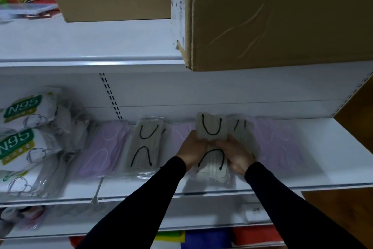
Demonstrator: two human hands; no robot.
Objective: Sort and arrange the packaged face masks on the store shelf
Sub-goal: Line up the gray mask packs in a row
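Observation:
A clear pack of beige masks with black ear loops [212, 127] sits mid-shelf, held from both sides. My left hand [193, 147] grips its left edge and my right hand [235, 152] grips its right edge. A second beige pack [146, 143] lies to the left. More beige masks [241, 127] show behind my right hand. Lilac mask packs lie at the left [103, 147], behind my left hand [181, 133] and at the right [276, 141]. All rest on the white shelf [333, 157].
N95 mask packs [22, 133] are piled at the shelf's far left. Big cardboard boxes [282, 16] stand on the shelf above, one overhanging its edge. A wire divider [97, 190] crosses the shelf front. Coloured goods [212, 238] fill the shelf below.

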